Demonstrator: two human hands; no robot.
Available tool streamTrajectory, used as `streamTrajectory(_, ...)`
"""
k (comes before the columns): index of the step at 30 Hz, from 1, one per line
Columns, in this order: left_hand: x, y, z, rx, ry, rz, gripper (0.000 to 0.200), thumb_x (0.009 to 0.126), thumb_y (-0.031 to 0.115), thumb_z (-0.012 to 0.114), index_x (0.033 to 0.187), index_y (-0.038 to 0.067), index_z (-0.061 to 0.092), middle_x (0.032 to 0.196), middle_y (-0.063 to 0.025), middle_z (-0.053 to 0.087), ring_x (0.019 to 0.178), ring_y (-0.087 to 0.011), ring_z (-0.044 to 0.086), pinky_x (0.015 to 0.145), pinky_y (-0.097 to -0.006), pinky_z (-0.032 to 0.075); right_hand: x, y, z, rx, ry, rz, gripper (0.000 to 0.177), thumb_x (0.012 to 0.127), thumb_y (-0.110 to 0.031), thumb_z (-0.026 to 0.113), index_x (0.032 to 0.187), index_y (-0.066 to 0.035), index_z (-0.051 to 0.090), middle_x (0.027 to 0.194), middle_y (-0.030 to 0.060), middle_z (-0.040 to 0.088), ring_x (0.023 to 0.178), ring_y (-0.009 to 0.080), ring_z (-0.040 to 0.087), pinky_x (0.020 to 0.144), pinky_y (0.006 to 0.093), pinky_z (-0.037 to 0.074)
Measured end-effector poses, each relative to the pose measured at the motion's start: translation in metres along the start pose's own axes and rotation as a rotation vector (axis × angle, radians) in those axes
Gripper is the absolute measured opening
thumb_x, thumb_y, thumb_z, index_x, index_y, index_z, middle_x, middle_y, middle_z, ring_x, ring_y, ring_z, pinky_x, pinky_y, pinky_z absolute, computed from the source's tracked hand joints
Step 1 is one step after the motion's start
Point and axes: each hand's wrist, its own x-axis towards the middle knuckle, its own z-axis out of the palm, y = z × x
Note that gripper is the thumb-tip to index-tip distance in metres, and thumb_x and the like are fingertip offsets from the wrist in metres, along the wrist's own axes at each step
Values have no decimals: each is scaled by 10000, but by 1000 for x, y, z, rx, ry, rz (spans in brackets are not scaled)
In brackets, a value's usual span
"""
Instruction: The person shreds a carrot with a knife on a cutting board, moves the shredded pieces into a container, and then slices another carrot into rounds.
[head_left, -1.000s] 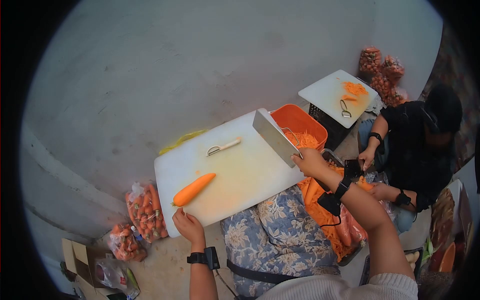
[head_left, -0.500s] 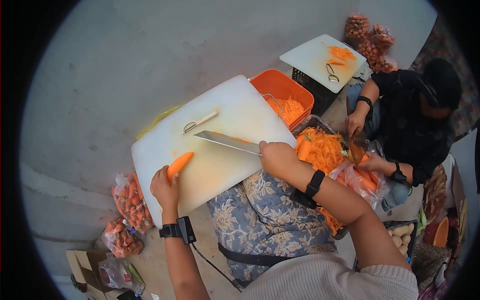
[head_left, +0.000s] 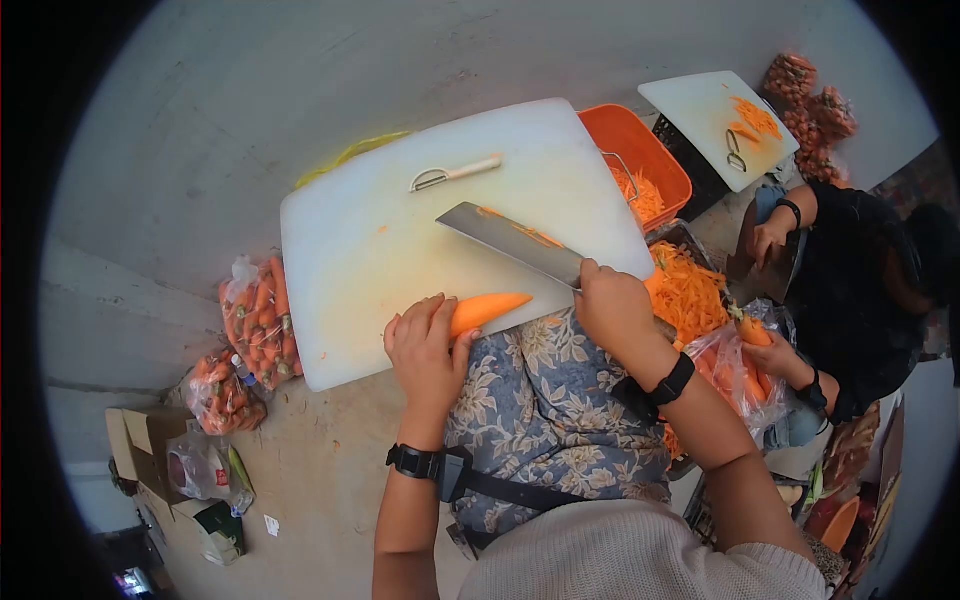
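**Orange carrot held at the board's near edge**

Orange and peeled, the carrot (head_left: pixel 487 308) lies on the near edge of the white cutting board (head_left: pixel 380 260), its pointed tip facing the person's right. The left hand (head_left: pixel 425 350) covers the thick end, with the fingers (head_left: pixel 415 322) clamped down over it. The right hand (head_left: pixel 612 305) has its fingers wrapped shut around the handle of a cleaver (head_left: pixel 510 240). The broad blade angles up and away across the board, lifted clear of the carrot, with orange flecks stuck to its flat side.

A peeler (head_left: pixel 455 172) with a pale handle rests near the board's far edge. Below the board is a floral cloth (head_left: pixel 545 400) over the person's lap. To the right, an orange basket (head_left: pixel 640 150) and a tray (head_left: pixel 685 285) hold shredded carrot. Clear bags of carrots (head_left: pixel 260 320) sit on the floor to the left.

Further right, a co-worker in black holds another carrot (head_left: pixel 755 332) over a plastic bag, beside a second white board (head_left: pixel 705 115).
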Motion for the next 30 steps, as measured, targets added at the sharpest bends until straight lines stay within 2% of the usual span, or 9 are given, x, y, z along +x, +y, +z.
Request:
streamTrajectory(2, -3, 0, 1, -10, 26, -22, 403, 807, 314, 708, 1139, 96, 642, 1162, -82, 622, 1118, -270, 554, 1024, -490, 327, -2, -1, -5, -35, 22, -22, 152, 785, -122, 642, 842, -12, 553, 725, 169, 640, 634, 328, 658, 574, 408, 535)
streamTrajectory(4, -4, 2, 1, -24, 63, -5, 363, 788, 245, 732, 1116, 109, 656, 1149, -61, 614, 1124, -261, 552, 1041, -513, 316, -1, 0, -7, -44, 3, -29, 172, 781, -141, 659, 841, -20, 554, 731, 165, 639, 629, 333, 652, 580, 414, 531)
streamTrajectory(9, -6, 9, 8, -17, 73, 73, 327, 776, 207, 733, 1086, 117, 680, 1123, -45, 622, 1077, -245, 557, 1024, -493, 340, 0, 6, -18, -51, -9, -35, 176, 798, -171, 669, 866, -31, 586, 745, 156, 640, 630, 346, 640, 598, 429, 520)
streamTrajectory(15, 1, 18, 17, -60, 87, 92, 270, 772, 168, 721, 1036, 120, 704, 1074, -25, 632, 1003, -234, 552, 929, -453, 390, -7, -11, -45, 188, -115, -75, 195, 823, -167, 660, 966, -36, 645, 750, 156, 638, 666, 343, 630, 594, 432, 498)
streamTrajectory(17, 2, 17, 18, -53, 87, 93, 247, 769, 157, 717, 1013, 115, 710, 1051, -24, 635, 997, -237, 550, 899, -445, 398, -9, -17, -53, 190, -103, -229, 224, 790, -143, 681, 985, -42, 636, 735, 123, 619, 650, 318, 622, 571, 416, 494)
streamTrajectory(19, 3, 12, 15, -54, 94, 117, 259, 722, 143, 678, 979, 148, 712, 1019, 0, 645, 998, -209, 569, 893, -385, 389, -9, -27, -65, 152, -165, -270, 267, 756, -131, 695, 1001, -46, 629, 728, 106, 600, 632, 298, 615, 555, 402, 488)
streamTrajectory(23, -8, 1, 16, -55, 73, 108, 196, 710, 165, 691, 903, 162, 724, 993, -10, 665, 970, -239, 593, 883, -410, 409, -10, -34, -76, 55, -287, -364, 432, 661, -117, 722, 1073, -43, 613, 714, 60, 543, 593, 235, 598, 520, 350, 472)
streamTrajectory(25, -14, -3, 19, -169, 43, 21, 178, 689, 189, 712, 866, 175, 730, 998, -26, 681, 964, -271, 608, 868, -450, 431, -9, -33, -78, 29, -299, -385, 469, 642, -113, 723, 1091, -31, 611, 710, 54, 539, 594, 224, 596, 515, 340, 467)
streamTrajectory(30, -15, -3, 12, -161, -30, 32, 220, 690, 182, 717, 909, 171, 733, 1044, -49, 688, 983, -289, 636, 871, -450, 472, -5, -24, -81, 4, -341, -409, 553, 593, -110, 718, 1126, -9, 608, 699, 42, 525, 589, 204, 583, 502, 327, 449)
